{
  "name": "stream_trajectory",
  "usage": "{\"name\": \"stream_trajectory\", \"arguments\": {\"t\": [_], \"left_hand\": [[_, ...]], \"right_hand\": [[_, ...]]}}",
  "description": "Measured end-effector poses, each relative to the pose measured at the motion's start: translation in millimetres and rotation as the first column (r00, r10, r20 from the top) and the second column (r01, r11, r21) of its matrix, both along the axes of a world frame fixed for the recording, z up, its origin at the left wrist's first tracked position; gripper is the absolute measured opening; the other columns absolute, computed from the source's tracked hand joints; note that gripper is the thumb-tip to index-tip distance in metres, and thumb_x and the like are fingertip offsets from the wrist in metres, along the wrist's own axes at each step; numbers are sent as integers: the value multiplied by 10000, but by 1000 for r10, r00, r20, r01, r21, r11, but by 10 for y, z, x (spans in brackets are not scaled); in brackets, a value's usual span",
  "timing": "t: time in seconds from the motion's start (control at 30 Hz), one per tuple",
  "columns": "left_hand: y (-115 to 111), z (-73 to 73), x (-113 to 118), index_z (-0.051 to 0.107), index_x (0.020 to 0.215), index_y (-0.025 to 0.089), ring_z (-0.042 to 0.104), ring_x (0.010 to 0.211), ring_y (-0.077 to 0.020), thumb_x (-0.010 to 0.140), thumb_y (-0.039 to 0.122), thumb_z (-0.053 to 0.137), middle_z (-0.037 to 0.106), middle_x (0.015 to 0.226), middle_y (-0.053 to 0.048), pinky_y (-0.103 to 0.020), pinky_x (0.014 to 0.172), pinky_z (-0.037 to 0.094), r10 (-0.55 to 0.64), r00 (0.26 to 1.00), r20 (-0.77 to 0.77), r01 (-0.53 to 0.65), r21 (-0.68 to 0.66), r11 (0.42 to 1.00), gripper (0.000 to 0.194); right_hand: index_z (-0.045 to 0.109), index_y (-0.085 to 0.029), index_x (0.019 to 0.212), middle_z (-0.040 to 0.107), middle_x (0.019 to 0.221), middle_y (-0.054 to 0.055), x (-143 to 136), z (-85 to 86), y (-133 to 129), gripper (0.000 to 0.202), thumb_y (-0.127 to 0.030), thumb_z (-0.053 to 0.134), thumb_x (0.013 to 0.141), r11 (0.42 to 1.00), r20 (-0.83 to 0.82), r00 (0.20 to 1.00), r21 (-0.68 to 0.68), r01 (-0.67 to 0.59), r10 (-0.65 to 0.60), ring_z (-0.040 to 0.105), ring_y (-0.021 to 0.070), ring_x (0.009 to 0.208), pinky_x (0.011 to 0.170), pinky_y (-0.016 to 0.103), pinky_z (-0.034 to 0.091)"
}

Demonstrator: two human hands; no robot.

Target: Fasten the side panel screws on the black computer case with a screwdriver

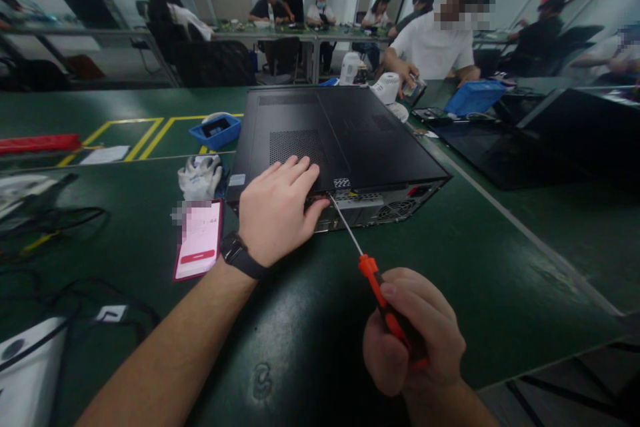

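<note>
A black desktop computer case lies flat on the green table, its rear panel with a fan grille facing me. My left hand rests on the near edge of its top, fingers stretched out and the thumb hooked down toward the rear panel. In my right hand is a screwdriver with a red and black handle, gripped with the fingers wrapped round it. The screwdriver's tip meets the upper edge of the rear panel, close to my left thumb. What exactly the tip touches is too small to make out.
Left of the case are a phone with a lit screen, work gloves and a blue tray. Dark cables lie at the left. Across the table a person in a white shirt handles a part near another blue bin.
</note>
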State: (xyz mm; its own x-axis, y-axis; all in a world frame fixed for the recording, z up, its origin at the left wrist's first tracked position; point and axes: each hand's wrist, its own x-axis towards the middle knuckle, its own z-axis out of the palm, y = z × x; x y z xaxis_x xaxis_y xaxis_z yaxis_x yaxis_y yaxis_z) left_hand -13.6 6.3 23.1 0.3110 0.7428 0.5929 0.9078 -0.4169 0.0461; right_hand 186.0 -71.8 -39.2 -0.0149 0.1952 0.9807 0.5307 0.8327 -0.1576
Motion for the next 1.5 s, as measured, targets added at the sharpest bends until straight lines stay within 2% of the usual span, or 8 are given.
{"name": "stream_trajectory", "arguments": {"t": [0.1,0.23,0.47,0.7,0.97,1.1,1.3,1.5], "left_hand": [[3,-1,0,685,1382,120,639,1402,-347,990,358,675,694,1480,-149,-500,1199,506,1,1000,-5,-1,3,1000,459],[2,-1,0,687,1378,121,640,1401,-345,985,357,685,695,1478,-149,-497,1200,504,-3,1000,-1,3,4,1000,458],[-1,1,-1,683,1384,116,634,1409,-348,984,350,684,689,1484,-158,-509,1202,505,-6,1000,7,6,-6,1000,463],[6,-7,5,683,1383,124,627,1418,-346,986,349,679,687,1486,-160,-516,1211,497,-6,1000,20,6,-11,1000,456],[0,-1,5,687,1379,124,635,1407,-348,987,357,674,690,1485,-151,-510,1204,506,1,1000,7,-1,-4,1000,456],[-2,4,3,685,1375,128,635,1409,-344,989,357,669,691,1482,-155,-513,1204,505,-1,1000,7,1,-5,1000,449],[-5,8,4,678,1386,123,636,1408,-345,988,354,679,689,1486,-154,-515,1202,506,-2,1000,2,2,-8,1000,460],[-2,3,7,675,1394,138,628,1418,-353,987,345,672,675,1502,-162,-538,1204,503,-5,1000,14,5,-25,1000,457]], "right_hand": [[673,-84,1230,663,876,65,21,28,-31,364,-262,556,934,998,12,999,-45,-39,40,670,196,731,574,377,619],[683,-99,1239,700,944,99,40,9,-38,351,-229,571,933,999,26,1000,-34,7,-6,696,223,809,620,409,646],[702,-89,1228,652,837,51,11,1,31,298,-255,563,1024,997,-70,997,56,45,-41,640,154,680,566,325,612],[719,-88,1162,668,868,91,9,-40,40,371,-343,483,1035,996,-10,999,78,45,-44,680,204,733,563,374,615],[711,-104,1173,685,907,86,-73,-2,-5,343,-255,528,926,1000,-112,994,14,19,-17,682,212,747,583,399,611],[691,-74,1250,690,897,78,-14,-41,29,345,-222,546,975,993,-70,996,101,67,-60,675,185,736,600,358,619],[674,-91,1240,649,800,43,0,-62,61,339,-318,519,1041,995,-55,997,81,55,-50,662,182,713,601,344,633],[669,-140,1201,668,887,60,-42,36,23,341,-323,504,964,1000,-29,999,12,24,-23,679,182,725,566,350,626]]}}
